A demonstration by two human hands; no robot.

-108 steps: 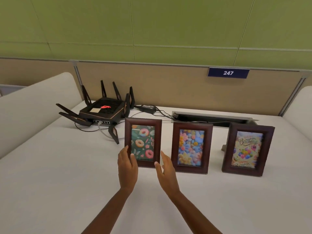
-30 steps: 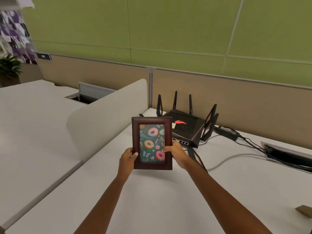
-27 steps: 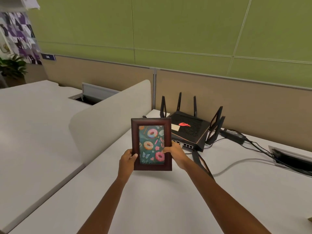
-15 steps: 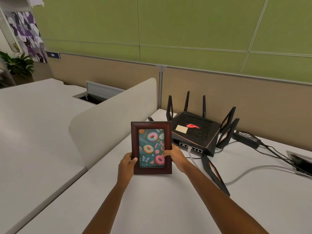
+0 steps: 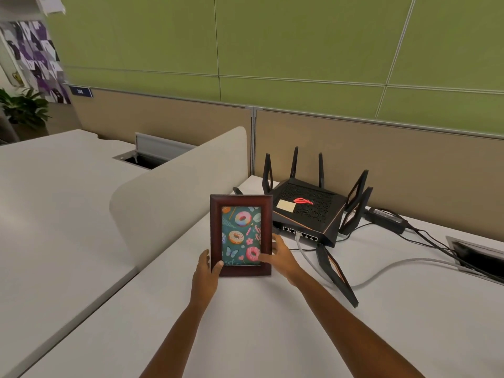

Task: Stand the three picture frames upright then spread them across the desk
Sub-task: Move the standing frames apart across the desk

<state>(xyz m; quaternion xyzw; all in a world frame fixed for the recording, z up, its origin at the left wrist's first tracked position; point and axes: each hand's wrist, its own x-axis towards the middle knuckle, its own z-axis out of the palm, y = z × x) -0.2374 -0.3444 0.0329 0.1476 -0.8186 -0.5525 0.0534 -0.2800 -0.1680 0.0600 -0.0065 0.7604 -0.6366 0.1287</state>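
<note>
Carried away from the other two frames, the doughnut frame [image 5: 241,235] is now standing just left of the router [image 5: 306,214], its bottom edge resting, or all but resting, on the desk [image 5: 272,336]. Both hands are gripping it low down: the left hand [image 5: 206,271] is pinching the lower left corner with the thumb on the front, while the right hand [image 5: 279,256] is holding the right edge, fingers spread, thumb across the glass. Neither is letting go. It is standing with its long axis vertical, its picture facing the person, its back toward the divider. The right hand is lying nearer the router's antenna [image 5: 336,274], so I judge that release needs care. Neither other frame is showing.
</note>
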